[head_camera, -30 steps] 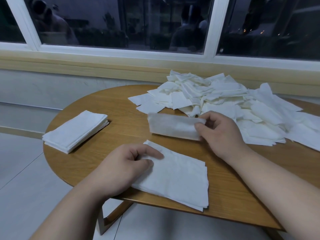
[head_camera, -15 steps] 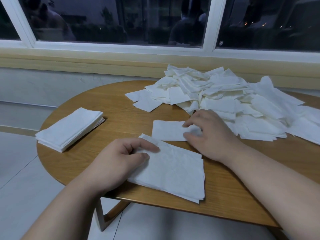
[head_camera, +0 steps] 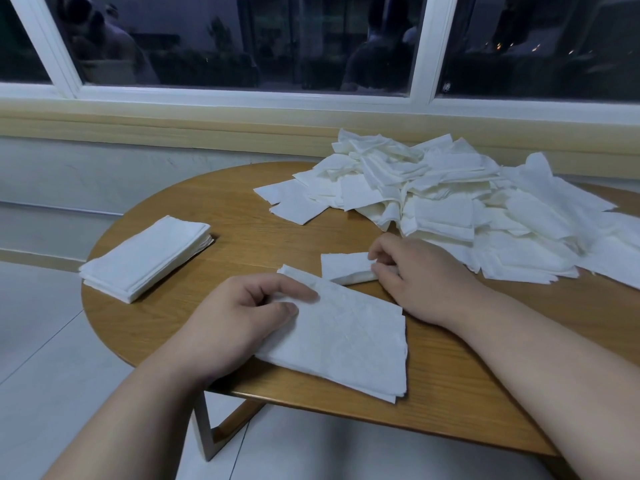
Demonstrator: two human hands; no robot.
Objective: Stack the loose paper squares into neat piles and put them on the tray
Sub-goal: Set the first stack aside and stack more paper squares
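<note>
Top-down view from a head camera over a round light-wood table (head_camera: 249, 233) beneath a white-framed window (head_camera: 420, 64) that is dark with night. At the far left of the table sits a neat squared stack of white paper squares (head_camera: 145, 258), well apart from both hands. Next comes the person's left hand (head_camera: 242, 320). Its thumb and loosely bent fingers lie on top of the left corner of a second flat pile of white paper squares (head_camera: 346, 348) at the near table edge, pressing it down rather than wrapping round it and hiding that corner. Just beyond this pile lies a single white paper square (head_camera: 343, 268), flat on the wood. The right hand (head_camera: 422, 275) pinches its right end between thumb and curled fingers and covers that end. Behind and to the right, a large loose heap of white paper squares (head_camera: 450, 209) spreads across the table's far side to the right edge of view. Grey floor tiles (head_camera: 41, 341) show at the left, and a wooden table leg (head_camera: 207, 434) shows below. Half a second ago the single square lay wider and flatter under the right fingers; now its right end is gathered up. The left hand stays on its pile.
</note>
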